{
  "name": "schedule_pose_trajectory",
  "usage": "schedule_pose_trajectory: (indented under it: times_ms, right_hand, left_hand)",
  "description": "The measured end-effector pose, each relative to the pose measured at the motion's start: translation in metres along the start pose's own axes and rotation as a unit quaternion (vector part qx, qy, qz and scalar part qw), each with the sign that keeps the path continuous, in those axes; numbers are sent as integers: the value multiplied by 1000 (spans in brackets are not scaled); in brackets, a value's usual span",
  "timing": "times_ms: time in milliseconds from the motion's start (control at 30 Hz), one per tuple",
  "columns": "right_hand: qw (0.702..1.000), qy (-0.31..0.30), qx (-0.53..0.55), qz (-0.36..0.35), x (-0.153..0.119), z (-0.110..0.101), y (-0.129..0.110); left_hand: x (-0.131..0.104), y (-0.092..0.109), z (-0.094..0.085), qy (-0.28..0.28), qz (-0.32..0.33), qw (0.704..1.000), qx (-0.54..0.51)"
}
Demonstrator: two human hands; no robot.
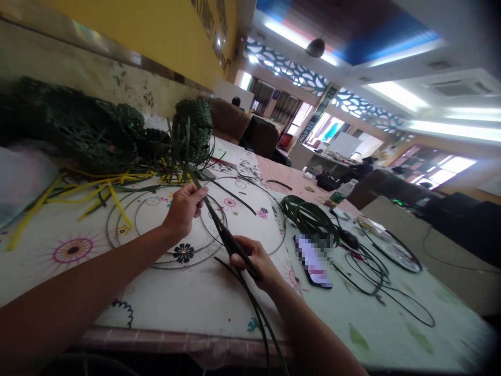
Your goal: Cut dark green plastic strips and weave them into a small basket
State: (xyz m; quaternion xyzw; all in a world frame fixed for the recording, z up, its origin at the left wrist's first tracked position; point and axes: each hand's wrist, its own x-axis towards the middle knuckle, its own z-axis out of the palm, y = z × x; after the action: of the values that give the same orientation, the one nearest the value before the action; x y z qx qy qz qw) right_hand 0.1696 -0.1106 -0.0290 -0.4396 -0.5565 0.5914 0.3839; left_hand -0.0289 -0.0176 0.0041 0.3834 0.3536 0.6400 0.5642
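While fingers (199, 195) grip green strips (212, 208), flowered tablecloth (172, 303), yellow wall (156, 31), lit ceiling (462, 36).

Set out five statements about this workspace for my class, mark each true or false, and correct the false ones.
1. The left hand grips a dark green strip. True.
2. The right hand is empty. False: it holds a dark tool.
3. The phone lies between the two hands. False: it lies to the right of the right hand.
4. The yellow strips are neatly coiled. False: they lie loose and scattered.
5. A green coil lies on the table. True.
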Motion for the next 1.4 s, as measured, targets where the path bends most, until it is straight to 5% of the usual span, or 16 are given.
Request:
schedule_pose_trajectory:
  times_ms: [267, 500, 1400]
  right_hand:
    - [1000, -20, 0, -12, 17, 8, -5]
    - [998, -51, 36, -19, 9, -2, 7]
    - [996, -31, 19, -77, 0, 1, 16]
  left_hand:
    - [3, 5, -1, 29, -5, 999, -22]
    - [15, 8, -7, -8, -45, 998, -48]
    - [-5, 4, 5, -19, 38, 999, -17]
